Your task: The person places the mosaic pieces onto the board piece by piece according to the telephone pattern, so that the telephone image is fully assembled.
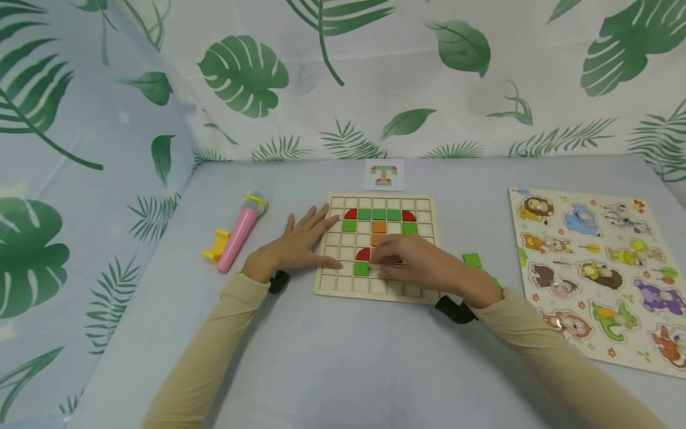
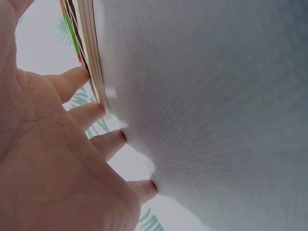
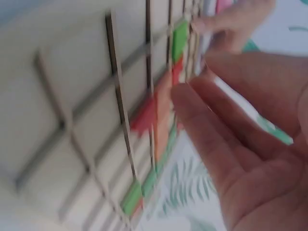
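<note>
A wooden grid board [image 1: 334, 286] lies flat, with green, red and orange pieces in some of its cells. My left hand [image 1: 297, 244] rests at the board's left edge, fingers spread and thumb over the grid. In the left wrist view, two fingertips touch the board's side and the others meet the tabletop. Over the lower middle of the grid, my right hand [image 1: 420, 259] has its fingertips beside a quarter-round red piece [image 1: 363, 254] and a green square [image 1: 361, 269]. The right wrist view shows thumb and fingers apart, with no piece visible between them.
A pattern card [image 1: 383, 186] lies behind the board. To the left are a pink toy microphone [image 1: 238, 238] and a yellow piece [image 1: 217, 245]. Loose green squares [image 1: 472, 260] lie by the right wrist, and an animal puzzle board [image 1: 616, 357] is farther right.
</note>
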A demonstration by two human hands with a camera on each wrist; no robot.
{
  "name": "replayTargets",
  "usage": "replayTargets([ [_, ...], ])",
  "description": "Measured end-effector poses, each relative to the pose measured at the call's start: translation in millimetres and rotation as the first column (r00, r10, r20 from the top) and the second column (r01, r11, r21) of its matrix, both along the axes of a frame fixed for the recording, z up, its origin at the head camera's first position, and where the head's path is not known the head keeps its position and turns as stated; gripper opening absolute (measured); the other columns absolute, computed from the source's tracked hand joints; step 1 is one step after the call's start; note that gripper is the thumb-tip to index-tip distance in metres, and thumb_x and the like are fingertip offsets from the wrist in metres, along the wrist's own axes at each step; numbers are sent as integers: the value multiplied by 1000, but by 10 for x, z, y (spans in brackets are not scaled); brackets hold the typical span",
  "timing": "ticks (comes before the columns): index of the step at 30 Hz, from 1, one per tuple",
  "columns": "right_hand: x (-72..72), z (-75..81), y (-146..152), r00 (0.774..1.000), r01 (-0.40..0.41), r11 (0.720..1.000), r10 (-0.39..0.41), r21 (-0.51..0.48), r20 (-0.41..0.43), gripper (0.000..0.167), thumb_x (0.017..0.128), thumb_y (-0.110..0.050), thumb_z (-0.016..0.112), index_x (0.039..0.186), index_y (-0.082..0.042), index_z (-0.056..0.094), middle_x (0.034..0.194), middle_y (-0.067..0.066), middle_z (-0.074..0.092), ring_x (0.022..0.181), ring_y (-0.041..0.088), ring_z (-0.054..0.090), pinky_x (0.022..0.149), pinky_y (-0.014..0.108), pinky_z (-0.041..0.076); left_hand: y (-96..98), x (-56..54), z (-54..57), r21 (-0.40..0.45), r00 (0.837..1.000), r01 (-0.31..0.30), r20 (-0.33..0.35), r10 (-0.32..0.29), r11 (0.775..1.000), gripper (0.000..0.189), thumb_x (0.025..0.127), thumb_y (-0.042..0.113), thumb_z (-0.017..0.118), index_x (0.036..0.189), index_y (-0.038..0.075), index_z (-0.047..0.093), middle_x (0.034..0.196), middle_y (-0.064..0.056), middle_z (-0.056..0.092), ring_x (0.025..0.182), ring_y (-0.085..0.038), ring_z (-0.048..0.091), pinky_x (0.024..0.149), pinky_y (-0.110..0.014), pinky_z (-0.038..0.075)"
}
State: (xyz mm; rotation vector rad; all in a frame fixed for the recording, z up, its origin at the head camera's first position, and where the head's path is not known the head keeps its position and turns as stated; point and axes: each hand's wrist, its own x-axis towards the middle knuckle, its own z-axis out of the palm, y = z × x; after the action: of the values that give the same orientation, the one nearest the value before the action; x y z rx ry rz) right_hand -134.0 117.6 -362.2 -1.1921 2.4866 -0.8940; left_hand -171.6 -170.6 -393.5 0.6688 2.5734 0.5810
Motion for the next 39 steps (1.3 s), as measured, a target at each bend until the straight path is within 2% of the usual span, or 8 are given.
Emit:
replayTargets([
  [8, -8, 247, 421, 1000, -11, 994, 13, 112, -20, 24, 93, -2, 78, 116, -7, 78, 117, 3, 71, 110, 25, 67, 94, 47, 58, 9, 1, 4, -2, 1000, 7, -3, -7, 1000, 108, 90, 56, 77, 170, 18, 17, 176, -5, -8, 161, -30, -13, 121, -64, -16],
  [13, -66, 379, 746, 997, 52, 990, -43, 129, -66, 29, 88, -1, 82, 116, -8, 78, 120, 2, 69, 113, 26, 67, 94, 49, 57, 17, -6, -13, -11, 1000, 6, -1, -6, 1000, 107, 90, 57, 76, 170, 18, 16, 176, -5, -9, 161, -29, -14, 121, -64, -16],
  [16, -103, 405, 939, 994, 103, 981, -95, 165, -57, 32, 87, -2, 84, 116, -10, 78, 121, 0, 68, 115, 26, 66, 94, 50, 57, 20, -6, -15, -17, 1000, 1, 0, -1, 1000, 107, 91, 58, 75, 170, 19, 15, 176, -4, -9, 161, -29, -14, 122, -63, -16],
  [21, -132, 341, 1183, 988, 151, 958, -144, 242, -49, 33, 84, -3, 86, 115, -12, 79, 118, -2, 69, 113, 25, 67, 91, 47, 58, 22, 1, -13, -19, 1000, -7, -2, 7, 1000, 107, 90, 58, 75, 170, 19, 15, 176, -4, -9, 161, -28, -14, 122, -62, -16],
  [25, -128, 232, 1290, 989, 148, 950, -138, 275, -55, 32, 82, -3, 88, 112, -11, 79, 114, -3, 70, 109, 26, 69, 87, 44, 59, 22, 5, -17, -21, 1000, -9, -2, 9, 1000, 108, 90, 58, 76, 170, 19, 15, 176, -4, -9, 161, -28, -14, 122, -62, -16],
  [29, -124, 146, 1322, 989, 145, 949, -136, 282, -51, 31, 82, -3, 88, 111, -10, 79, 112, -3, 70, 108, 25, 69, 88, 44, 59, 23, 9, -24, -18, 1000, -10, -8, 10, 1000, 107, 90, 59, 76, 170, 19, 16, 176, -4, -8, 161, -28, -13, 122, -63, -15],
  [36, -142, 63, 1287, 989, 141, 948, -150, 285, 12, 32, 82, 0, 86, 112, -7, 79, 112, -1, 70, 107, 27, 69, 91, 49, 58, 16, 9, -26, -12, 1000, -20, -3, 20, 1000, 107, 90, 58, 76, 170, 19, 16, 176, -4, -8, 161, -28, -12, 122, -62, -15],
  [39, -147, 28, 1276, 989, 138, 950, -146, 281, 7, 31, 81, 1, 87, 110, -5, 79, 109, -1, 69, 103, 25, 68, 88, 48, 58, 24, 0, -32, -13, 1000, -9, -4, 8, 1000, 107, 90, 58, 76, 170, 20, 16, 176, -4, -8, 161, -28, -13, 122, -63, -15],
])
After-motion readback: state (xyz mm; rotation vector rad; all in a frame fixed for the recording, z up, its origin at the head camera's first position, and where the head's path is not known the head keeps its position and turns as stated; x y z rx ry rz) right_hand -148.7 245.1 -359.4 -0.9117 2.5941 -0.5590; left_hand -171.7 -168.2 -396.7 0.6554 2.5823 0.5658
